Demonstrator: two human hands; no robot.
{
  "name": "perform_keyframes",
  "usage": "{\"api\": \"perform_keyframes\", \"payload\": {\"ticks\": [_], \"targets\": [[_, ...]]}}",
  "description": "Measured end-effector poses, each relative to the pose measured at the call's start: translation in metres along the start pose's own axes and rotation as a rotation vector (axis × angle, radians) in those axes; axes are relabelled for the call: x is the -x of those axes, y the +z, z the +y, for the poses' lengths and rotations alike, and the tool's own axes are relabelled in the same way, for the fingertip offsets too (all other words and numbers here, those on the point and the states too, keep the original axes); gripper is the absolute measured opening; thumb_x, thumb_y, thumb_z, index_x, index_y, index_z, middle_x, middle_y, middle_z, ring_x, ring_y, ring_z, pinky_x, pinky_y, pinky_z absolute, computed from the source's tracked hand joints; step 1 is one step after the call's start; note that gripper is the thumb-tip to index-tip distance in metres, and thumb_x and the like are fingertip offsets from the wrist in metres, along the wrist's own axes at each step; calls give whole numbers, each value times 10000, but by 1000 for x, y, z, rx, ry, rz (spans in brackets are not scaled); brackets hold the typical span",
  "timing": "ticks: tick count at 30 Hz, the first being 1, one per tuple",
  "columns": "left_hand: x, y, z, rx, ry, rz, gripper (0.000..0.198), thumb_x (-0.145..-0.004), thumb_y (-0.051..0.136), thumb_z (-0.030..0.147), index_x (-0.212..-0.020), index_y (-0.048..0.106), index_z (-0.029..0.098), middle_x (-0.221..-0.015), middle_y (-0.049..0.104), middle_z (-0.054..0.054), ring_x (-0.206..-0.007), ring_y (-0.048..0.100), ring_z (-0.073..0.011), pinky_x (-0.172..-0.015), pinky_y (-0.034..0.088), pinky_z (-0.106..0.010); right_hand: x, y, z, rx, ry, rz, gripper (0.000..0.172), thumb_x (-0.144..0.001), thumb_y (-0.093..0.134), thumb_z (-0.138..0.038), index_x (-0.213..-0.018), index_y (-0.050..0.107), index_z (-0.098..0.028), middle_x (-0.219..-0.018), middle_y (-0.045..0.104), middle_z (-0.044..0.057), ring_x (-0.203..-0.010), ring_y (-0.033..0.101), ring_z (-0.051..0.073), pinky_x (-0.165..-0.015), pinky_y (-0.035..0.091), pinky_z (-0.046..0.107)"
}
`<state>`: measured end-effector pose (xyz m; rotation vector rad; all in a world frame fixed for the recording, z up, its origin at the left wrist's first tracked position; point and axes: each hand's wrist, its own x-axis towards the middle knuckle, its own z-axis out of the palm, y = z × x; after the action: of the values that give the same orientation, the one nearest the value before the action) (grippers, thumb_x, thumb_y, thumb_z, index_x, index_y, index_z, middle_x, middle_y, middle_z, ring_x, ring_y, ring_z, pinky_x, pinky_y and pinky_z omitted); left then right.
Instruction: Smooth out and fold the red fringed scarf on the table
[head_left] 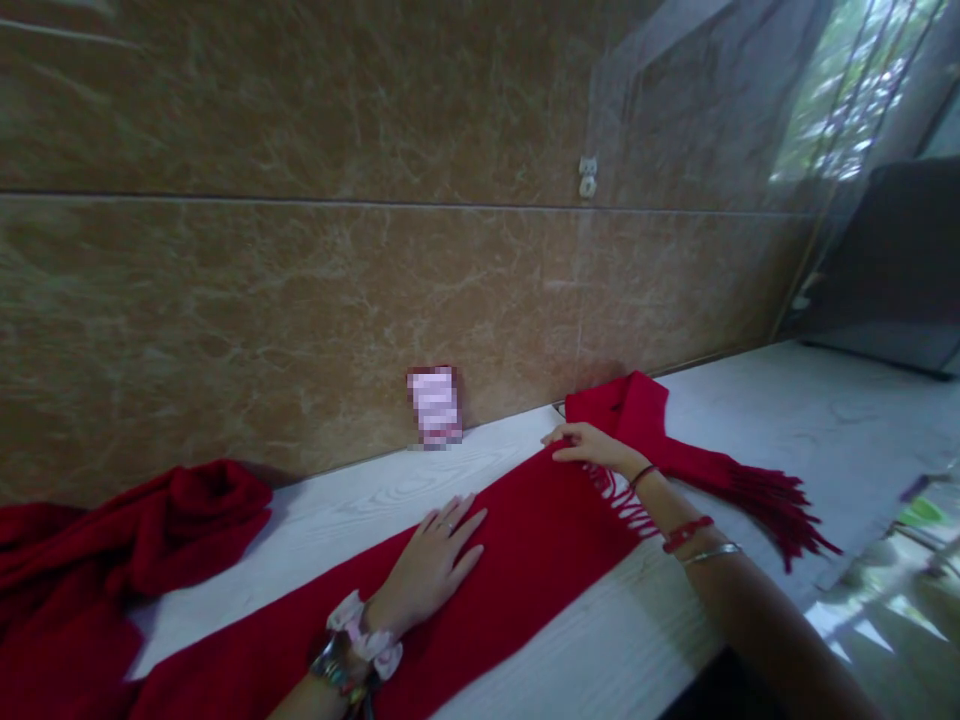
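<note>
A red fringed scarf [525,560] lies spread out flat across the white tabletop, running toward the lower left. My left hand [435,565] rests palm down on its middle, fingers spread. At the far corner near the fringed end is my right hand [589,445], its fingers stretched out over the scarf's edge and slightly apart. Beyond my right wrist, a folded red scarf [622,410] sits against the wall, its tassels trailing to the right. On the left is a heaped red cloth [187,530], partly cut off by the frame.
A small card or box with a blurred face [436,405] leans on the brown marble-tiled wall [300,300]. The white tabletop [780,410] reaches right to a large dark grey object [892,270]. A white cat-shaped hook [588,177] is on the wall, and a barred window [847,90] is upper right.
</note>
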<state>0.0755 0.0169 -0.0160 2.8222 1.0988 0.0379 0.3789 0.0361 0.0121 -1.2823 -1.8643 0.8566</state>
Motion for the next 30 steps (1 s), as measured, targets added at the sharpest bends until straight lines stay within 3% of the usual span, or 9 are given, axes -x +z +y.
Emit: {"api": "perform_keyframes", "payload": {"ticks": [3, 6, 11, 14, 17, 21, 24, 27, 30], "targets": [[0, -1, 0, 7, -12, -6, 484, -882, 212, 460, -1326, 276, 279, -1416, 197, -25, -1289, 176, -199, -1045, 183, -410, -2, 11, 1, -234, 34, 91, 273, -588, 646, -387, -658, 485, -178, -668, 551, -20, -627, 519, 120, -568, 398, 229], [0, 0, 0, 17, -18, -10, 473, -883, 218, 456, -1320, 288, 289, -1414, 202, -18, -1288, 181, -203, -1043, 190, -413, -3, 12, 4, -232, 57, 262, 260, -592, 635, -346, -628, 431, -190, -565, 463, -58, -520, 456, 90, -487, 358, 201], [-2, 5, -3, 36, 0, 38, 464, -880, 254, 449, -1311, 310, 287, -1406, 227, -20, -1278, 210, -219, -1034, 208, -425, -3, -8, 17, 339, 114, 551, 17, -664, 507, -159, -663, 522, -167, -635, 516, -3, -636, 503, 136, -629, 423, 270], [-3, 7, -4, 30, 15, 69, 459, -879, 264, 443, -1304, 325, 282, -1400, 247, -24, -1273, 225, -223, -1030, 213, -428, -1, -11, 22, 507, 132, 599, 133, -655, 484, -82, -717, 583, -146, -823, 552, 72, -842, 512, 191, -779, 410, 335], [-3, 7, -3, 7, 11, 65, 464, -881, 259, 432, -1307, 326, 262, -1398, 250, -38, -1273, 224, -224, -1029, 212, -428, 1, 5, 15, 610, 14, 504, 195, -709, 472, -94, -842, 610, -133, -1013, 532, 119, -1006, 471, 206, -885, 369, 349], [-2, 5, -1, -31, -28, 55, 476, -880, 250, 424, -1314, 316, 241, -1406, 228, -50, -1280, 201, -224, -1026, 213, -424, 10, 45, -2, 709, -182, 60, 325, -831, 423, -300, -1099, 543, -160, -1198, 489, 117, -1139, 409, 198, -963, 313, 374], [-2, 5, -1, -36, -34, 52, 480, -878, 240, 431, -1318, 302, 252, -1407, 226, -39, -1281, 198, -227, -1022, 216, -429, 22, 63, -4, 806, -148, -153, 465, -860, 326, -443, -1267, 390, -226, -1325, 383, 91, -1223, 309, 250, -970, 270, 479], [-3, 7, -1, -33, -26, 60, 480, -876, 237, 438, -1319, 298, 263, -1406, 229, -37, -1280, 200, -233, -1016, 218, -437, 30, 57, 6, 951, 2, -97, 464, -884, 266, -417, -1305, 332, -235, -1357, 334, 100, -1233, 282, 289, -948, 271, 524], [-4, 9, -3, -23, -28, 79, 477, -873, 246, 443, -1314, 309, 271, -1403, 237, -38, -1279, 201, -242, -1012, 218, -444, 30, 37, 17, 1062, 120, 45, 424, -882, 313, -330, -1269, 392, -177, -1310, 392, 133, -1201, 336, 273, -942, 305, 475]]}}
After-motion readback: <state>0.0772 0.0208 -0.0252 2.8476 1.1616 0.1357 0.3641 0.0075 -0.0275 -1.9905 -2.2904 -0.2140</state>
